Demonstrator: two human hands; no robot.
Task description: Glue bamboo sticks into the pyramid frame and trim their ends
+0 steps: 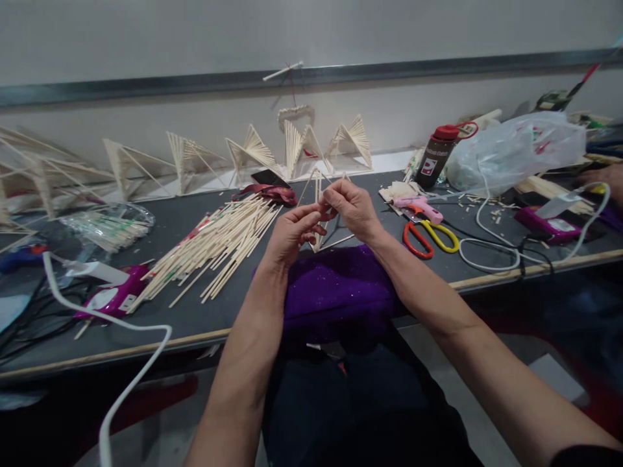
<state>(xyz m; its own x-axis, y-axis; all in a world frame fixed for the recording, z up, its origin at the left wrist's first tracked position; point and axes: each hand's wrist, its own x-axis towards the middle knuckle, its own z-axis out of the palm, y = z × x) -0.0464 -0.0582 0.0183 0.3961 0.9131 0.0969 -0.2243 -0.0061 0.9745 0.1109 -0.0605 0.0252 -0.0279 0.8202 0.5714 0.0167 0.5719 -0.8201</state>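
Note:
My left hand point(299, 230) and my right hand point(354, 206) meet at the fingertips in front of me, above the near part of the table. Both have curled fingers; the right one pinches thumb against forefinger. What lies between the fingertips is too small and hidden to make out. Just behind and below them stands a small open frame of thin wooden sticks point(335, 243), partly covered by my fingers. Beneath my wrists lies a purple cloth bundle point(341, 285) at the table's front edge.
Loose wooden sticks point(228, 233) are heaped to the left. Fanned stick models point(248, 152) line the wall. On the right are scissors point(431, 239), a pink glue gun point(421, 206), a bottle point(437, 155), a plastic bag point(525, 149) and a white cable point(491, 264). Another person's hand point(606, 178) shows far right.

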